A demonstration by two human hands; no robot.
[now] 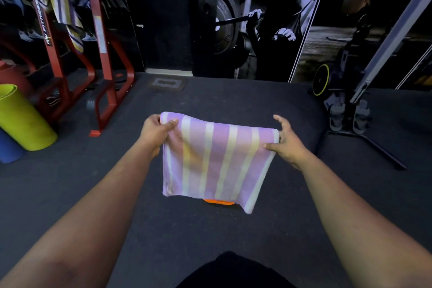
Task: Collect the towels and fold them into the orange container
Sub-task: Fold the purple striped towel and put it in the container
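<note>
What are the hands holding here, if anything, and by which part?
A folded striped towel, held up by its two top corners: the left hand pinches the left corner, the right hand the right corner.

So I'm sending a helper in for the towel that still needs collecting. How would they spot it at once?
Look to the far left of the gym, at the red steel machine frame standing on the dark floor. A striped towel hangs draped over its upper part. Its purple, white and yellow stripes mark it out from the red bars around it, and unlike the folded towel held in the hands, it hangs long and unfolded.
</note>
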